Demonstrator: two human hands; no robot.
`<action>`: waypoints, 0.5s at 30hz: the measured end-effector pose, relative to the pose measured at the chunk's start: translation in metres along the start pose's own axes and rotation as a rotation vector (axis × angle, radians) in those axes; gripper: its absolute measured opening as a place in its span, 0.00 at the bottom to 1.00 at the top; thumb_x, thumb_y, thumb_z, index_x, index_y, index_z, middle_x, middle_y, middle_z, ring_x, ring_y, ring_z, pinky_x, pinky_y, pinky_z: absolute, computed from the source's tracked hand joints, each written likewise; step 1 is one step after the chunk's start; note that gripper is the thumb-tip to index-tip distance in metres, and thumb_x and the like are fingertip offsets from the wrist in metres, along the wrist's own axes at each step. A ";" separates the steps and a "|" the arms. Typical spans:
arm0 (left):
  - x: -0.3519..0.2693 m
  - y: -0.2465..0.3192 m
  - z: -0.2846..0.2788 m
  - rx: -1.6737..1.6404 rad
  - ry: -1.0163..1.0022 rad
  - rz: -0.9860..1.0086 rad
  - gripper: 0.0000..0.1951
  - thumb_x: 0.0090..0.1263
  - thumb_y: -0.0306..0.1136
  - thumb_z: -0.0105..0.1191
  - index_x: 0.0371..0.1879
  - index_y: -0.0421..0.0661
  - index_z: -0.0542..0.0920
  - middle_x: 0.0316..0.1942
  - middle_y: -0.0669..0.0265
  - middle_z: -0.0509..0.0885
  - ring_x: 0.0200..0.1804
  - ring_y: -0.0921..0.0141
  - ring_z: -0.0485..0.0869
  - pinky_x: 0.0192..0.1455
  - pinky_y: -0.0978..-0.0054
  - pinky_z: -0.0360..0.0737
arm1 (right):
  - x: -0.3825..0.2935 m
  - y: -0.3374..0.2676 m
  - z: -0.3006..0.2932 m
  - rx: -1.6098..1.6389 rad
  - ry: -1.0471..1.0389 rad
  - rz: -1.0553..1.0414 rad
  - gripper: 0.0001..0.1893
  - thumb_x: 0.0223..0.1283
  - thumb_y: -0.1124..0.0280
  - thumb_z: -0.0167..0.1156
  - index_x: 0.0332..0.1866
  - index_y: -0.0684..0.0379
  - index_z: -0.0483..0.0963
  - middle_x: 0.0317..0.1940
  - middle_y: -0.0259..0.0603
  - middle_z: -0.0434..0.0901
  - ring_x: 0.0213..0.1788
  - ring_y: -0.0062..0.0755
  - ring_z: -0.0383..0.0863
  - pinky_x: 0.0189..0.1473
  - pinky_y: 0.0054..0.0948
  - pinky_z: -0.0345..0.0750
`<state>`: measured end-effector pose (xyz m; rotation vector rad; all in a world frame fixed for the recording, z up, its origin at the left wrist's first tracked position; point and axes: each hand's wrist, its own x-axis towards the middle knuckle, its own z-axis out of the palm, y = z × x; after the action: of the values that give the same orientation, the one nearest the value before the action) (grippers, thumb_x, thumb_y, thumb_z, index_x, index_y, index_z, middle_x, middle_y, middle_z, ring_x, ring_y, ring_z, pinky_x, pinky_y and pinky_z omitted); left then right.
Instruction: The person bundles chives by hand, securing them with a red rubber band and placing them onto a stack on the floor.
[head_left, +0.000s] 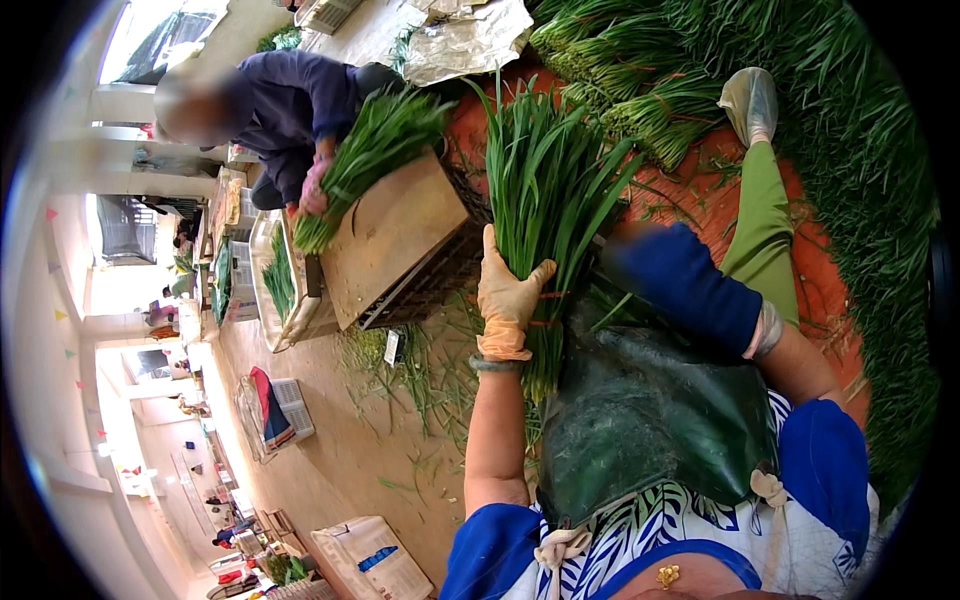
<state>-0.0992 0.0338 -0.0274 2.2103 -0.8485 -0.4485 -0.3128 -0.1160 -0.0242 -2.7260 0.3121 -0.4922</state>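
My left hand (514, 292), in a pale rubber glove, is closed around a bunch of long green leaves (540, 180) that look like garlic chives. A red band (555, 295) circles the bunch below my thumb, and the pale stem ends (541, 379) hang beside my wrist. To the right of the bunch, my right hand (634, 255) is blurred by motion at the end of a blue sleeve cover (694, 289); its fingers cannot be made out. A dark green waterproof apron (652, 405) covers my lap, with a few loose leaves on it.
Banded bunches (660, 112) and a deep heap of greens (855, 187) lie on the red sheet (817, 277) around my outstretched leg (765, 225). A co-worker (300, 105) holds another bunch (367, 165) over a board-topped crate (397, 240). Trimmings (412, 375) litter the floor.
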 end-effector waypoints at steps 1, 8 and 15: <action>0.001 -0.002 0.000 0.001 -0.003 0.022 0.51 0.50 0.38 0.73 0.73 0.43 0.55 0.58 0.50 0.76 0.59 0.56 0.77 0.60 0.63 0.74 | 0.007 -0.003 0.007 0.020 0.103 -0.065 0.15 0.48 0.66 0.60 0.42 0.57 0.77 0.30 0.42 0.77 0.35 0.45 0.79 0.36 0.44 0.73; -0.011 0.009 -0.002 -0.338 -0.038 0.101 0.44 0.61 0.44 0.67 0.72 0.39 0.57 0.59 0.55 0.76 0.58 0.64 0.77 0.60 0.69 0.73 | 0.030 -0.017 0.013 0.084 0.203 -0.200 0.15 0.46 0.66 0.63 0.42 0.53 0.78 0.29 0.39 0.76 0.31 0.44 0.78 0.33 0.44 0.73; -0.023 -0.013 0.005 -0.150 0.114 0.161 0.41 0.65 0.44 0.63 0.73 0.42 0.57 0.56 0.54 0.78 0.53 0.62 0.80 0.54 0.66 0.77 | 0.040 -0.009 -0.012 0.275 0.234 0.006 0.19 0.55 0.63 0.64 0.52 0.55 0.76 0.20 0.40 0.75 0.23 0.38 0.78 0.27 0.36 0.73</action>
<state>-0.1130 0.0539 -0.0385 1.9930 -0.8940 -0.2947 -0.2795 -0.1222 0.0016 -2.4036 0.2883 -0.7930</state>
